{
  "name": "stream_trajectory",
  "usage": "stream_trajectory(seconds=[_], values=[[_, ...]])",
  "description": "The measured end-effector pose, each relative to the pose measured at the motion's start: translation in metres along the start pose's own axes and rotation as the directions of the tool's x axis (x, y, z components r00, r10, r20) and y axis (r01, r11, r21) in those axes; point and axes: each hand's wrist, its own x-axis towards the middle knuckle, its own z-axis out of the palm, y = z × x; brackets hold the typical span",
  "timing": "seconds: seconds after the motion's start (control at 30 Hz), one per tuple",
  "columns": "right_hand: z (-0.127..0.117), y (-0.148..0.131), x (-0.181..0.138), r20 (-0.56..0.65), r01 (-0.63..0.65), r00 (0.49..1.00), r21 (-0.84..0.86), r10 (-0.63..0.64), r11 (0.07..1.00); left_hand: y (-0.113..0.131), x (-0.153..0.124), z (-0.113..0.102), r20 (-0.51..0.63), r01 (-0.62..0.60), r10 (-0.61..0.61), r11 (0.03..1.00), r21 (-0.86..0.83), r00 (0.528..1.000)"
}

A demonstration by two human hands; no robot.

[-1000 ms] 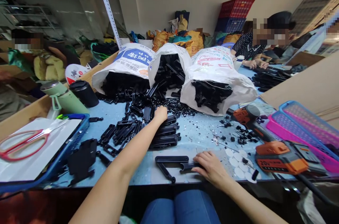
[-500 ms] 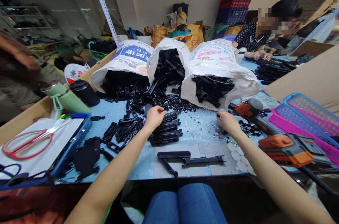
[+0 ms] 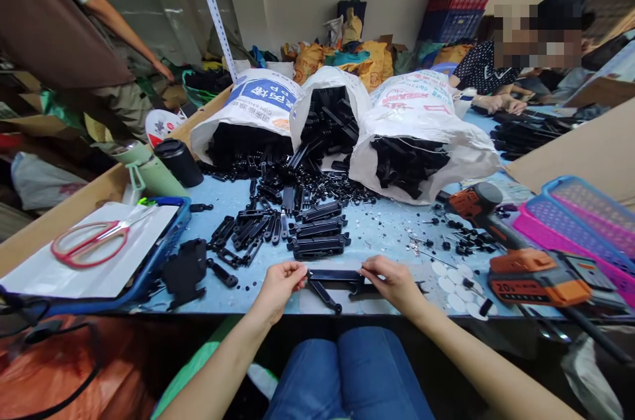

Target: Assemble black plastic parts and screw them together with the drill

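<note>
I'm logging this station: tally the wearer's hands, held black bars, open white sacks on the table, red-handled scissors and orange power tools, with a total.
Left hand and right hand: 2
Held black bar: 1
Left sack, middle sack and right sack, white and open: 3
Red-handled scissors: 1
Orange power tool: 1
Total: 8

Counter [image 3: 380, 235]: sacks [image 3: 426, 109] upper center, loose parts [image 3: 253, 228] before them, bar [image 3: 336, 276] lower center.
Scissors [image 3: 113, 231] atop sheet [image 3: 141, 254], left; drill [image 3: 536, 278] right.

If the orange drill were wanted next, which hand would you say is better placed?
Probably the right hand: the drill lies to its right; the left hand is farther off, at the left end of the black bar.
</note>
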Motion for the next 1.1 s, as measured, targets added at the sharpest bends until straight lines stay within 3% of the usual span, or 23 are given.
stream_trajectory(seconds=[0.2,0.5,0.73,0.93,1.1], values=[[0.002,-0.002,-0.008,0.022,0.141,0.99,-0.172,-0.139,0.975,0.009,0.005,-0.002,0.044,-0.04,0.036,0.995,0.094,0.998],[0.004,0.001,-0.01,-0.009,0.103,0.995,-0.031,-0.104,0.994,0.009,0.006,0.002,0.091,-0.112,0.101,0.986,0.124,0.991],[0.004,-0.001,-0.01,-0.052,0.059,0.997,-0.018,-0.06,0.998,0.009,0.008,0.0,0.13,-0.085,0.073,0.992,0.089,0.989],[0.012,0.012,-0.019,-0.066,0.089,0.994,-0.051,-0.092,0.995,0.006,0.007,0.004,0.034,-0.097,0.093,0.986,0.133,0.995],[0.022,0.035,-0.026,-0.072,0.192,0.977,-0.099,-0.2,0.976,-0.001,0.008,0.005,-0.021,-0.12,0.126,0.976,0.18,0.992]])
